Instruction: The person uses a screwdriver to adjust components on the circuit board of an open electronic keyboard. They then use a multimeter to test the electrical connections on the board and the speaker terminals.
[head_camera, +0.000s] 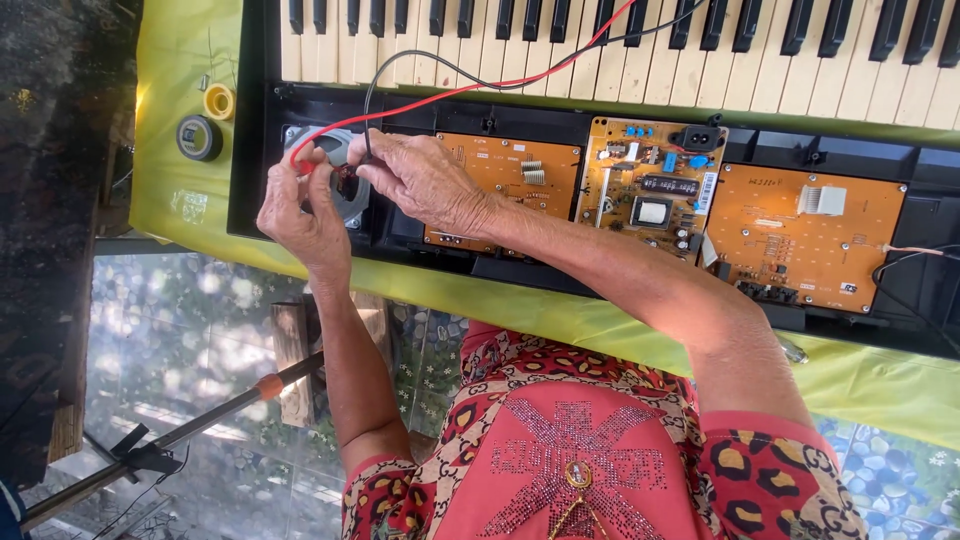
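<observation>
— Between your hands, what's there?
— Over the speaker (335, 165), my left hand (300, 215) pinches the red wire (420, 97); my right hand (425, 180) pinches the black wire (372, 95). Both leads run away toward the keys (620, 50).

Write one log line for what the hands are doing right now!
left hand: pinches red wire | right hand: holds black wire | both over speaker in opened keyboard
</observation>
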